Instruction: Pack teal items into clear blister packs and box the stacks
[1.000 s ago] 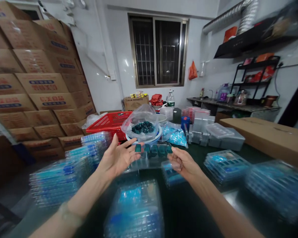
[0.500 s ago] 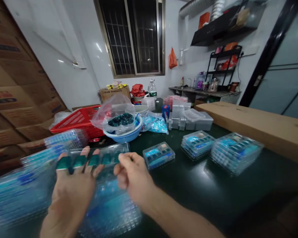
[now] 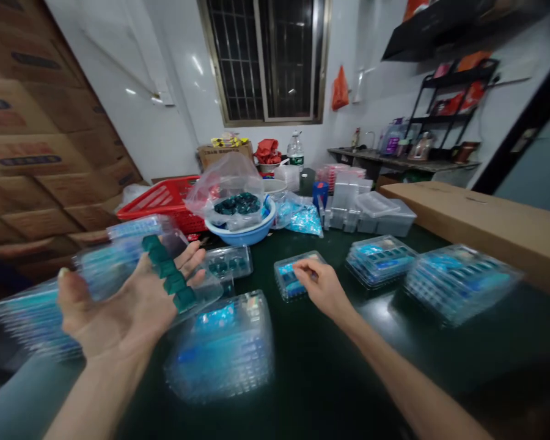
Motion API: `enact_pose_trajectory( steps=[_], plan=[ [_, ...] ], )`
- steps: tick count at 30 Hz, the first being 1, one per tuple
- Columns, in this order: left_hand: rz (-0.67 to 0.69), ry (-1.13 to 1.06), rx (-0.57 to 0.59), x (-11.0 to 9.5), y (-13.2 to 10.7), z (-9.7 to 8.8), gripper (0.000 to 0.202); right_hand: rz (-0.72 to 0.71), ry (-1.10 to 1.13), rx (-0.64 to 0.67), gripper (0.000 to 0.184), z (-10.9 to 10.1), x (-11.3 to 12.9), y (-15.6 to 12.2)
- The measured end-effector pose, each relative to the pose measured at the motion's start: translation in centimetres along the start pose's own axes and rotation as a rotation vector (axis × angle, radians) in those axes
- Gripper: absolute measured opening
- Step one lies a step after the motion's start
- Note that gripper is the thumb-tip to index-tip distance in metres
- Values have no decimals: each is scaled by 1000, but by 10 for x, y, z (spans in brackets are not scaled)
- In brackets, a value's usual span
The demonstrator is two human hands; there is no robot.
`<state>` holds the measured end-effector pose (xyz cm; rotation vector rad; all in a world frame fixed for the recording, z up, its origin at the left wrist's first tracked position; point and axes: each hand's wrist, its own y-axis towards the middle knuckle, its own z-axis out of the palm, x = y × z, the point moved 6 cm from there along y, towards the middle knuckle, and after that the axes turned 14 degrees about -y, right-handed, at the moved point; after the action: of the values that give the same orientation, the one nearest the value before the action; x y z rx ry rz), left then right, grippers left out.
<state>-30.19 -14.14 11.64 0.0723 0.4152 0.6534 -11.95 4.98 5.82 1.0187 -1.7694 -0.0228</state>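
Observation:
My left hand [image 3: 123,305] is turned palm up at the left, its fingers stretched out. A row of dark green square pieces [image 3: 174,278] lies across those fingers; how they stay on is unclear. Beneath the fingers shows the edge of clear plastic, and just beyond is a clear plastic case [image 3: 229,263] with dark green shapes inside. My right hand [image 3: 323,287] is closed in a pinch over a filled clear case [image 3: 286,281] with blue contents. Whatever the fingertips hold, if anything, is hidden. A blurred stack of filled cases [image 3: 224,348] stands between my forearms.
More stacked cases stand at the right [image 3: 458,284] and left [image 3: 36,318]. Behind are a red basket [image 3: 160,211], a blue basin [image 3: 242,235] holding a bag of dark green pieces [image 3: 238,205], blue packets [image 3: 305,217] and grey boxes [image 3: 389,217]. A long carton [image 3: 476,211] borders the right.
My right hand has left the green pieces by my left hand and moved right over the single case. My left hand has rolled palm up with the pieces still on it. The view has shifted left.

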Motion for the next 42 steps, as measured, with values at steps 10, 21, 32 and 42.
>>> enact_pose_trajectory(
  steps=[10, 21, 32, 42],
  plan=[
    [-279, 431, -2, -10, -4, 0, 73, -290, -205, 469, 21, 47, 52, -68],
    [-524, 723, 392, 16, 19, 7, 85, -276, -289, 518, 21, 56, 51, -76],
    [-568, 1387, 639, 33, 17, 21, 74, -266, -250, 463, 22, 55, 50, -79],
    [-308, 729, 453, 33, 14, 51, 103, -27, 65, 131, 36, 27, 57, -47]
  ],
)
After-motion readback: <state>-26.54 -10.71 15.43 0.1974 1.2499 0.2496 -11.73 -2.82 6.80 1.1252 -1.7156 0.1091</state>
